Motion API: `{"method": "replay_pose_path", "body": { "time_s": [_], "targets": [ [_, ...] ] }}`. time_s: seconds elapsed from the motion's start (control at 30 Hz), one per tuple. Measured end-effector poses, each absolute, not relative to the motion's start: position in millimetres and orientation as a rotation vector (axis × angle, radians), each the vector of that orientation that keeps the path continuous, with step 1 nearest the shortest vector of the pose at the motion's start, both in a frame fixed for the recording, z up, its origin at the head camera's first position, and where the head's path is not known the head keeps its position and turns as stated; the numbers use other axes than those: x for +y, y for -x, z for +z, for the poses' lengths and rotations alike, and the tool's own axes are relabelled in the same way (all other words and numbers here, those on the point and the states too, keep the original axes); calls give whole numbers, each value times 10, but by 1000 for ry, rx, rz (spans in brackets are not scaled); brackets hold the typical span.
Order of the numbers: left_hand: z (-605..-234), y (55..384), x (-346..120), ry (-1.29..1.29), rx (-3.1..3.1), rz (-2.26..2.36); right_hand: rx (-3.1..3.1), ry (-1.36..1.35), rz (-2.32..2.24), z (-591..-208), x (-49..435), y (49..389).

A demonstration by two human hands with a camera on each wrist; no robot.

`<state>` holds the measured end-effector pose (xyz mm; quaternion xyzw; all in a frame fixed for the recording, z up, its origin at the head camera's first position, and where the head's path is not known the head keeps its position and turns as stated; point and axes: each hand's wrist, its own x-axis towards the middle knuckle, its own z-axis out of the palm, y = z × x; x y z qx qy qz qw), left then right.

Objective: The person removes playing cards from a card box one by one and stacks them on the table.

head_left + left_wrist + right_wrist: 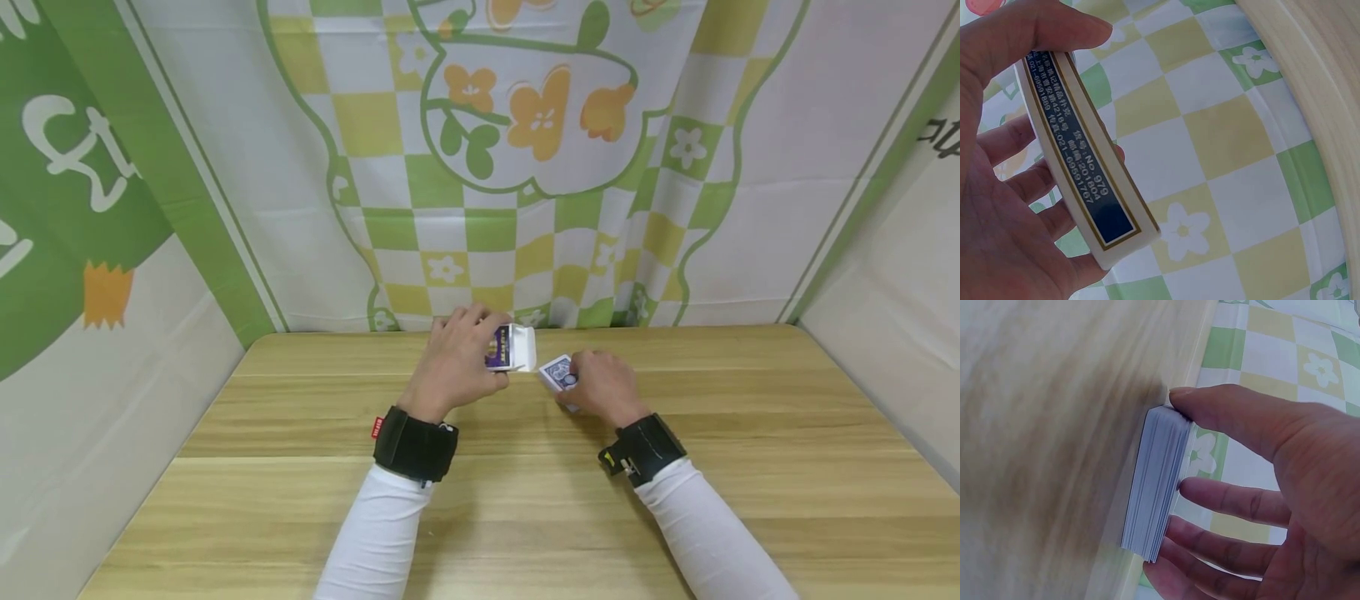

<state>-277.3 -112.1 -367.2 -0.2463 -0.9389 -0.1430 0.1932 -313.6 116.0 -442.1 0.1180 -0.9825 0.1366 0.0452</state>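
The left hand (pixel 459 357) is clamped round the box (pixel 497 348), thumb opposite fingers, with the open flap (pixel 528 348) facing 3 o'clock. The right hand (pixel 606 385) is clamped on the deck (pixel 556 372), which sits low at the tabletop (pixel 300 408); contact beneath is hard to judge. The deck lies just off the flap, toward 4 o'clock, apart from it. Its long axis seems to run from 11 to 5, so it stands askew to the box's mouth.
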Motion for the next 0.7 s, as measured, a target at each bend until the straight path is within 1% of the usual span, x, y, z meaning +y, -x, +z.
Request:
{"method": "replay_pose_path", "body": {
  "time_s": [0.7],
  "targets": [
    [-3674, 2774, -1127, 691, -2634, -398, -3002, -302, 432, -4454, 1135, 3138]
  ]
}}
